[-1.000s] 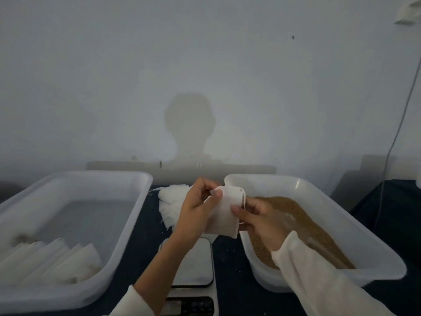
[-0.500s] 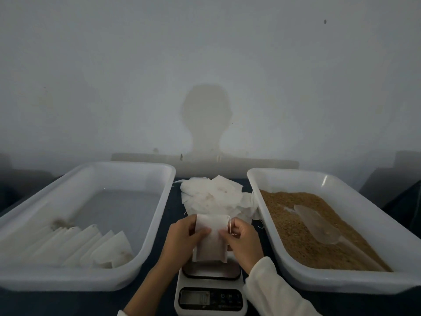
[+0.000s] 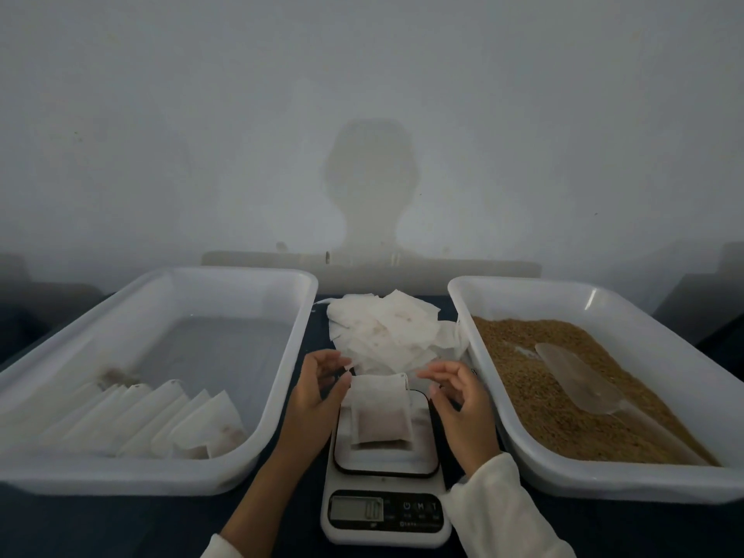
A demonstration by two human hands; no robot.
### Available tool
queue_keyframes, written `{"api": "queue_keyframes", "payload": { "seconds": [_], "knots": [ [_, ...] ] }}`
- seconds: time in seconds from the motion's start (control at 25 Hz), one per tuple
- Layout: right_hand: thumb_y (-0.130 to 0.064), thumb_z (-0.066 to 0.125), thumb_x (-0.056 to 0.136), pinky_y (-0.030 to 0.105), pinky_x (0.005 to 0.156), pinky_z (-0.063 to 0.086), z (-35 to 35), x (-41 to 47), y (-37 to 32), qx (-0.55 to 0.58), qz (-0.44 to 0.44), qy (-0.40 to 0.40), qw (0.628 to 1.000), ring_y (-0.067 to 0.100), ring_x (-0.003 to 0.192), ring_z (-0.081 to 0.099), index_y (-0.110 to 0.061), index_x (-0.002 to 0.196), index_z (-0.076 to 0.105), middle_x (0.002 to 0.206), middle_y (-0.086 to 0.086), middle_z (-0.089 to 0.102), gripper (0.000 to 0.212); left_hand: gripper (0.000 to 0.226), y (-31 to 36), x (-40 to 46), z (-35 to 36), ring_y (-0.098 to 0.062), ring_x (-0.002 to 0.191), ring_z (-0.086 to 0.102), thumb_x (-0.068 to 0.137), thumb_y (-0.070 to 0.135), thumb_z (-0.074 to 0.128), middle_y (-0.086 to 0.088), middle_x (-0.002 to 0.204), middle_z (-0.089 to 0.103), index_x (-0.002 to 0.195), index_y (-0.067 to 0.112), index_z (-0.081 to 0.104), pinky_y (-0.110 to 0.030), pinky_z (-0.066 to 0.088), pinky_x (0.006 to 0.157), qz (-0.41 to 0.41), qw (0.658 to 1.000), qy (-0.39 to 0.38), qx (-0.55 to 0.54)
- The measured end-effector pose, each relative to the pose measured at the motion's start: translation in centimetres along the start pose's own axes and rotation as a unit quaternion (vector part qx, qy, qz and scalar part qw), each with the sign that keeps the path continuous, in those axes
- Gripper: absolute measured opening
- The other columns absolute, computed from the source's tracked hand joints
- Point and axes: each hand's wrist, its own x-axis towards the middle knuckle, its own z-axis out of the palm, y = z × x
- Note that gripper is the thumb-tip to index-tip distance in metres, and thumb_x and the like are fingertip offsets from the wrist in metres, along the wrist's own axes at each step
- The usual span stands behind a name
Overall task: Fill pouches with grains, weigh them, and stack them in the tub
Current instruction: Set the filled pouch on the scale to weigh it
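A white pouch (image 3: 380,412) with grain in its lower half lies on the platform of a small white digital scale (image 3: 384,469). My left hand (image 3: 318,392) hovers just left of the pouch with relaxed fingers, holding nothing. My right hand (image 3: 459,400) hovers just right of it, fingers loosely spread, also free. The left white tub (image 3: 282,356) holds a row of several filled pouches (image 3: 161,424) leaning along its near side. The right white tub (image 3: 463,316) holds brown grain (image 3: 543,384) with a clear plastic scoop (image 3: 579,380) lying in it.
A loose heap of empty white pouches (image 3: 386,332) lies on the dark tabletop between the tubs, behind the scale. A pale wall stands close behind everything. The scale's display (image 3: 356,509) faces me at the front.
Both hands carried the pouch down from chest height and set it on the scale. They have let go and drawn apart to either side of it.
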Motion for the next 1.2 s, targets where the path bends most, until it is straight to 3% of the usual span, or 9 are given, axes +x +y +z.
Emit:
{"api": "queue_keyframes", "payload": {
  "seconds": [0.56, 0.8, 0.96, 1.04, 1.12, 1.2],
  "knots": [
    [0.012, 0.05, 0.087, 0.016, 0.089, 0.046, -0.3, -0.4, 1.1, 0.017, -0.013, -0.031, 0.999, 0.006, 0.1, 0.061, -0.011, 0.098, 0.06, 0.1, 0.002, 0.066, 0.027, 0.023, -0.4, -0.3, 0.0, -0.015, 0.105, 0.06, 0.092, 0.006, 0.056, 0.003, 0.109, 0.062, 0.106, 0.023, 0.052, -0.042, 0.051, 0.094, -0.03, 0.999, -0.024, 0.021],
    [0.009, 0.051, 0.087, 0.018, 0.089, 0.046, -0.3, -0.3, 1.3, 0.01, -0.005, -0.033, 0.999, 0.003, 0.098, 0.06, -0.013, 0.097, 0.06, 0.099, -0.002, 0.066, 0.026, 0.023, -0.6, -0.3, 0.1, -0.013, 0.108, 0.057, 0.09, 0.01, 0.06, 0.007, 0.11, 0.061, 0.108, 0.023, 0.052, -0.038, 0.047, 0.099, -0.039, 0.998, -0.03, 0.041],
    [-0.012, 0.063, 0.087, 0.011, 0.079, 0.043, 0.7, 1.5, 0.8, -0.058, 0.073, -0.095, 0.991, 0.002, 0.098, 0.059, -0.02, 0.105, 0.054, 0.102, -0.007, 0.064, 0.021, 0.04, -0.3, 0.4, 0.8, -0.008, 0.112, 0.052, 0.087, 0.029, 0.066, 0.007, 0.122, 0.055, 0.119, 0.024, 0.043, -0.006, 0.043, 0.081, -0.092, 0.984, -0.098, 0.118],
    [-0.02, 0.068, 0.085, 0.01, 0.077, 0.04, 1.4, 2.4, 0.4, -0.099, 0.102, -0.123, 0.982, 0.002, 0.096, 0.057, -0.022, 0.108, 0.052, 0.103, -0.007, 0.062, 0.029, 0.053, 0.1, 0.8, 1.4, -0.008, 0.109, 0.051, 0.082, 0.036, 0.07, 0.007, 0.124, 0.051, 0.125, 0.022, 0.041, -0.009, 0.041, 0.082, -0.104, 0.97, -0.123, 0.18],
    [-0.017, 0.071, 0.082, 0.015, 0.079, 0.043, 2.1, 2.8, -0.2, -0.121, 0.105, -0.135, 0.978, 0.009, 0.096, 0.059, -0.021, 0.107, 0.053, 0.102, -0.003, 0.063, 0.031, 0.065, 0.6, 0.9, 1.8, -0.009, 0.108, 0.05, 0.076, 0.039, 0.076, 0.007, 0.121, 0.048, 0.128, 0.022, 0.041, -0.02, 0.044, 0.088, -0.094, 0.959, -0.123, 0.237],
    [-0.011, 0.071, 0.081, 0.014, 0.075, 0.046, 2.5, 2.8, -0.9, -0.102, 0.095, -0.144, 0.98, 0.014, 0.094, 0.062, -0.02, 0.102, 0.056, 0.098, 0.001, 0.066, 0.027, 0.068, 1.4, 0.7, 1.9, -0.008, 0.103, 0.052, 0.071, 0.038, 0.08, 0.009, 0.116, 0.05, 0.126, 0.024, 0.042, -0.019, 0.047, 0.083, -0.082, 0.958, -0.119, 0.247]
  ]
}}
